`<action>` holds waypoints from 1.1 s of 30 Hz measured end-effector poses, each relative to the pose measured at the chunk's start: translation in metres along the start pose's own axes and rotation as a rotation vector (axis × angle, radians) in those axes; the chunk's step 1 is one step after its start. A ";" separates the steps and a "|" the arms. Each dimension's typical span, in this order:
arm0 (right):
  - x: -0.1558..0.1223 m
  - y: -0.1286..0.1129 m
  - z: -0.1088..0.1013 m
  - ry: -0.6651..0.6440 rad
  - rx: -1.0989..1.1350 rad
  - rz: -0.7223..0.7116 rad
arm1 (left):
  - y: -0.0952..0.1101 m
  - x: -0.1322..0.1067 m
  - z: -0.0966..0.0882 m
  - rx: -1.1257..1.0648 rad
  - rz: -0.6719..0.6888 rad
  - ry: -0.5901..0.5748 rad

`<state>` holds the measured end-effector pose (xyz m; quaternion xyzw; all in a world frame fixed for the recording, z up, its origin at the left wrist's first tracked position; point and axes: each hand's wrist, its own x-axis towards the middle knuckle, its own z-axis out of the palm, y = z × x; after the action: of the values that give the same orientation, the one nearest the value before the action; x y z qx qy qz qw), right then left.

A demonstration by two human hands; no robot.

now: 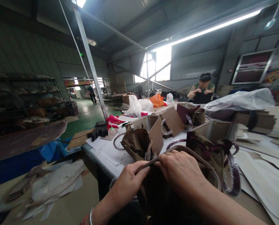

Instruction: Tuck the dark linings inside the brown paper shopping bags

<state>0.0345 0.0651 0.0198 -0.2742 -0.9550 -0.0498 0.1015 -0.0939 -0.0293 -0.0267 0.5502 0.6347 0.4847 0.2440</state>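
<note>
Both hands grip the upper edge of a dark bag (159, 193), which is held close to the wearer at the near side of a worktable (102, 151): the left hand (129, 176) pinches the rim between thumb and fingers, and the right hand (180, 165) curls its fingers over the same rim just beside it. The table's pale top is crowded. Just beyond the hands stands an open brown bag (134, 142) with a stiff tan panel, and to the right sits a purple-trimmed bag (206, 150) whose handle is wrapped in clear film. Farther back lie a white plastic bag (134, 106) and an orange bag (157, 100), while pale sheets (266, 179) overlap along the right under a clear plastic cover (242, 100). Across the table a co-worker (201, 87) holds up a dark piece (200, 97). A tube light (210, 29) crosses the ceiling, a bright window (163, 65) opens in the grey far wall, and loaded shelves (24, 97) line the dim left side beyond a green floor (83, 107).
</note>
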 end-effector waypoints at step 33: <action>0.004 0.035 0.001 0.020 0.052 0.090 | 0.000 0.012 0.006 0.021 -0.051 0.039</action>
<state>0.0495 0.0975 0.0213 -0.3135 -0.9417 -0.0229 0.1203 -0.0926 -0.0158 -0.0265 0.5269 0.6582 0.4823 0.2378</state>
